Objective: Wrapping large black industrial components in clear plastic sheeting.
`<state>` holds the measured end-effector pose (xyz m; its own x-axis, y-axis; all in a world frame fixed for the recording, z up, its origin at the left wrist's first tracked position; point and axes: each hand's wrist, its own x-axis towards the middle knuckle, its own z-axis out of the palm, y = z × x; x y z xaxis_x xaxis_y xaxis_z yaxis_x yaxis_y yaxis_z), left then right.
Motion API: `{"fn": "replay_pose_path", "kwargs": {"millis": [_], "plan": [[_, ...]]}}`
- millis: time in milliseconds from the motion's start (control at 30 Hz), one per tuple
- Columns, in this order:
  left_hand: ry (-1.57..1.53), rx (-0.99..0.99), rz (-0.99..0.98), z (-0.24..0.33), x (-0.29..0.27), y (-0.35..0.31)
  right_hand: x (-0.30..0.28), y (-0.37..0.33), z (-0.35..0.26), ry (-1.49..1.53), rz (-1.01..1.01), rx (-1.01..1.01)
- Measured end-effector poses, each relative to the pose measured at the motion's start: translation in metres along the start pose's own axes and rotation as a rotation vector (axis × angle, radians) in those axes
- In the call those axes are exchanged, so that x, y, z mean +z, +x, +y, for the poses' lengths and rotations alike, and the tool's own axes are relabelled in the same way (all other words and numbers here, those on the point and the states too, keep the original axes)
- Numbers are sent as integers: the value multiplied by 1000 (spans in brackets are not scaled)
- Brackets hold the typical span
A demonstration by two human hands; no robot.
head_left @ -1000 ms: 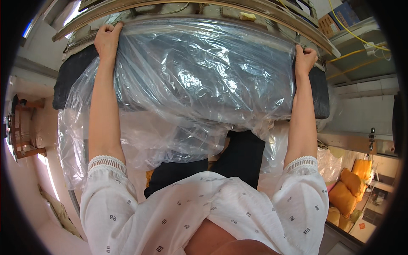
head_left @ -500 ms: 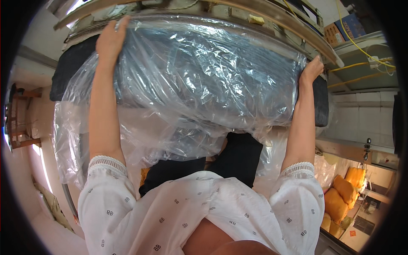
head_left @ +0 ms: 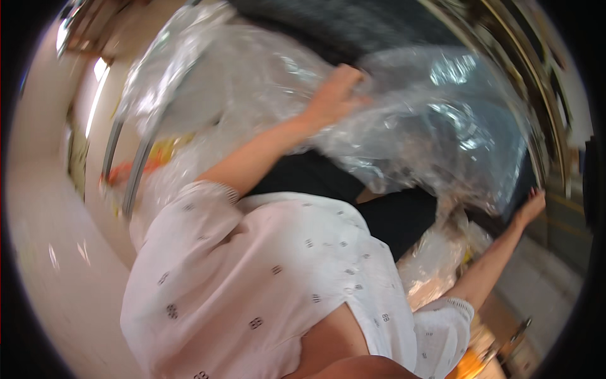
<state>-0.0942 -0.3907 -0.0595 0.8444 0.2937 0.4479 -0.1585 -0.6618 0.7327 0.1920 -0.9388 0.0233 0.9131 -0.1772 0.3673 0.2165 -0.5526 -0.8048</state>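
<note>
A large clear plastic sheet (head_left: 404, 142) lies crumpled over a long dark fabric-covered piece (head_left: 353, 28) and hangs down over my lap. My left hand (head_left: 338, 98) is at the middle of the sheet's upper edge. It is blurred, with folds of film bunched between the thumb and the curled fingers. Far to the right, my arm stretches out. There my right hand (head_left: 533, 205) is closed at the dark piece's right end, near the sheet's corner. What its fingers grip is hidden. Dark fabric shows bare above my left hand.
Long rails (head_left: 527, 60) run along the far side of the dark piece. Grey metal legs (head_left: 136, 180) stand at left beside a red and yellow item (head_left: 154, 161). Orange bundles (head_left: 470, 363) lie at lower right. A pale wall (head_left: 50, 208) is on the left.
The view has swung round. My left hand has come from the far left edge to the middle, and the film has drawn back from part of the dark fabric. My right hand remains at the right end.
</note>
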Motion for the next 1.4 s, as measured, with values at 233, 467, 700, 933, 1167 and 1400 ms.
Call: {"fn": "replay_pose_path", "kwargs": {"millis": [233, 467, 700, 933, 1167, 1400], "plan": [[-12, -521, -832, -86, 14, -28, 43, -17, -8, -13, -29, 26], [593, -367, 6, -32, -230, -109, 28, 21, 39, -169, -52, -185], [457, -525, 1599, 204, -618, -376, 53, -4, 23, -315, 0, -276], [1116, -879, 1821, 267, -637, -480, 30, -7, -50, -152, -69, -291], [1509, -1404, -183, 27, -543, -279, 31, -13, -40, -353, -101, -249], [852, -421, -292, -146, -194, -85, 57, -42, -39, -669, -255, -516]]}}
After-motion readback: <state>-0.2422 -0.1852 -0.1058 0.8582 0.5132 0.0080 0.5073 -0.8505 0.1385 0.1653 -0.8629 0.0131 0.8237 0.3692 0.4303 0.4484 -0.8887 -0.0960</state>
